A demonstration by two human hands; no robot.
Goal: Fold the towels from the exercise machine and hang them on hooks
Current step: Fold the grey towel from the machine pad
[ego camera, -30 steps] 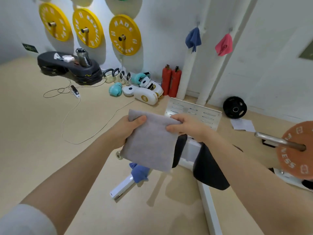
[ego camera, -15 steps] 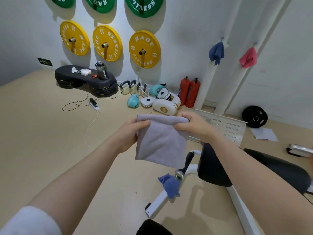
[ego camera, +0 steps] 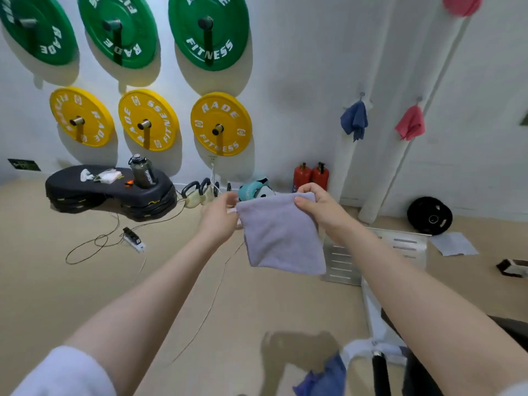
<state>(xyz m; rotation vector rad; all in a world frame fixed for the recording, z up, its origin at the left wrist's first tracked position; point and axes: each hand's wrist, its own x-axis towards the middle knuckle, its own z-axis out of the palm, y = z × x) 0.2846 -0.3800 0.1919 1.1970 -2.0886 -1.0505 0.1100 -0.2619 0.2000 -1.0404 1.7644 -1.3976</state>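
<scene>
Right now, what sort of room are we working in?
Most likely a small gym: green weight plates and yellow weight plates hang on wall pegs, and kettlebells stand on the floor by the wall.

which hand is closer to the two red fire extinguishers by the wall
Right. The right hand pinches the folded lavender towel just below the two red fire extinguishers; the left hand grips the towel's far corner, farther left.

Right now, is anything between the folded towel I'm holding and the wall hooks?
Nothing visible: the grey towel, pinched by left hand and right hand, faces open air toward the hooks, where a blue towel and pink towel hang.
</scene>
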